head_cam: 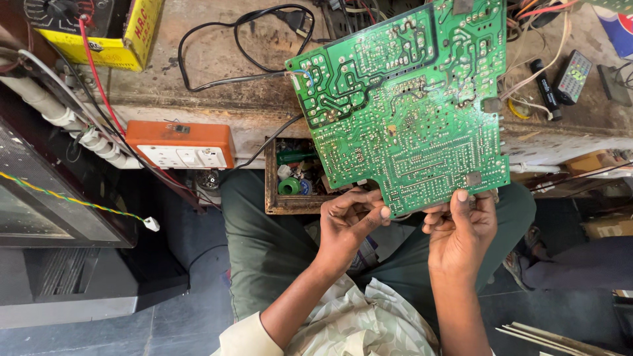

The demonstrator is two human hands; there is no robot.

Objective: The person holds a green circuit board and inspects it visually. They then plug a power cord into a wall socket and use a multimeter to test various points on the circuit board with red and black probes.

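From the head camera, I am watching both hands holding a large green circuit board (405,105) up over the lap, solder side facing me, tilted so its far corner is pointing toward one o'clock. My left hand (348,221) is pinching the bottom edge at about seven o'clock of the board, fingers curled closed around the rim with the thumb pressing on top. My right hand (461,227) is gripping the same edge toward five o'clock, thumb lying flat on the green face and the other fingers wrapping behind. I am judging that the grip is thin for such a wide board: both hands are clamping only one edge, so the far end is hanging free and could be swinging or flexing. A blue wire (302,74) is running from the board's nine o'clock corner, close to a black cable (217,82) looping on the dusty bench (217,112); if I keep lifting or turning, it could be tugging and snapping at the joint. Directly below the left hand, an open wooden drawer (290,178) of small parts is sitting; a slipping board could be dropping into it. An orange socket box (180,145) is hanging at nine o'clock, well apart, and a remote control (572,76) is lying at two o'clock.
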